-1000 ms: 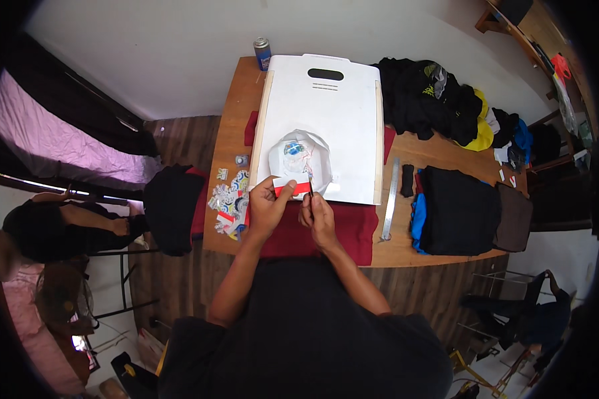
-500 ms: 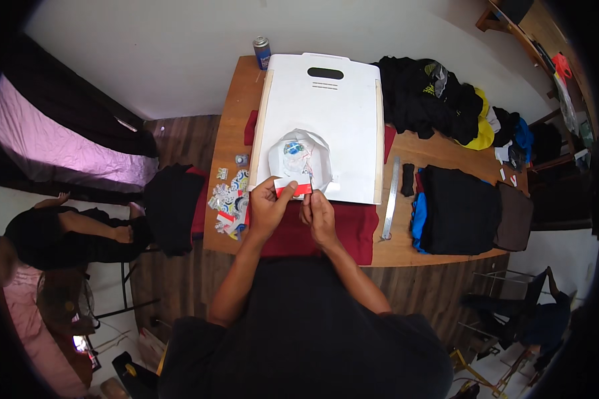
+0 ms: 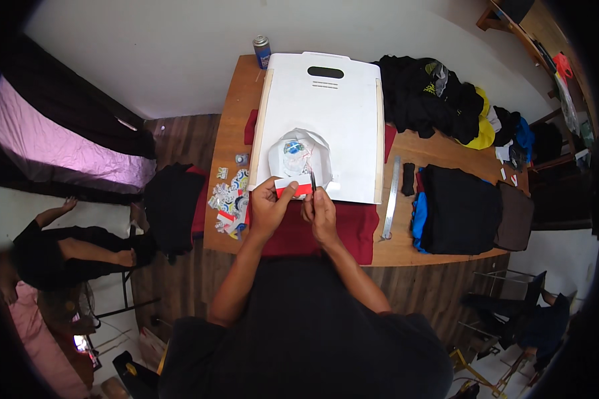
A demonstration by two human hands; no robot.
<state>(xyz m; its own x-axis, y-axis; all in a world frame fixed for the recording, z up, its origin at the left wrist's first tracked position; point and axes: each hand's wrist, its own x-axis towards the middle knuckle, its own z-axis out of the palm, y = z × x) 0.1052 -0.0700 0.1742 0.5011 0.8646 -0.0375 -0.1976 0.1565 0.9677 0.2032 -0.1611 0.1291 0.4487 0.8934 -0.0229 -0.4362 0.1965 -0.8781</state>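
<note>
"Where was the red-and-white paper (image 3: 293, 188)?"
"At the near edge of the white bowl (image 3: 323, 158). The left hand (image 3: 270, 206) pinched it."
"And the right hand (image 3: 321, 216)?"
"It pinched a thin dark tool (image 3: 313, 183)."

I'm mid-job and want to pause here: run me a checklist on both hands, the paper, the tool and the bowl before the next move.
1. Left hand holds the red-and-white paper: ok, its thumb lies across the front.
2. Right hand holds the slim dark tool: ok, at the paper's right edge.
3. Tool's tip open or closed: cannot tell, too small.
4. Paper bowl rests on the white board: ok, with small bits inside.
5. Metal ruler apart from both hands: ok, it lies on the wooden table right of the board.
</note>
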